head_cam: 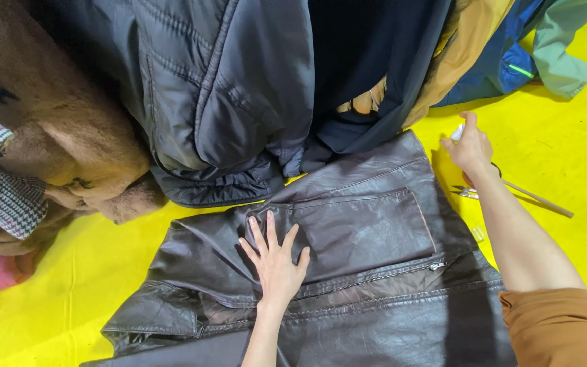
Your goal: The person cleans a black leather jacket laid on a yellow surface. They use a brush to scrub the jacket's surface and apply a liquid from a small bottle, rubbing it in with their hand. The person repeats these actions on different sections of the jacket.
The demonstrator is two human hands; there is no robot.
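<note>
a bright yellow surface [69, 272] carries a dark brown leather jacket [375, 272], spread flat. the left hand [276, 261] lies on it with fingers [270, 228] wide, tips at its patch pocket [368, 228]. the right hand [471, 146] curls its fingers around a small white bottle [458, 132]; thin wooden stick [538, 199] just behind them.

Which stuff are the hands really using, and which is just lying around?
In use:
- brown leather jacket, pressed flat by the left hand
- small white thing, held by the right hand

Lying about:
- thin stick
- dark puffer jacket
- tan furry coat
- checked cloth
- yellow sheet
</note>
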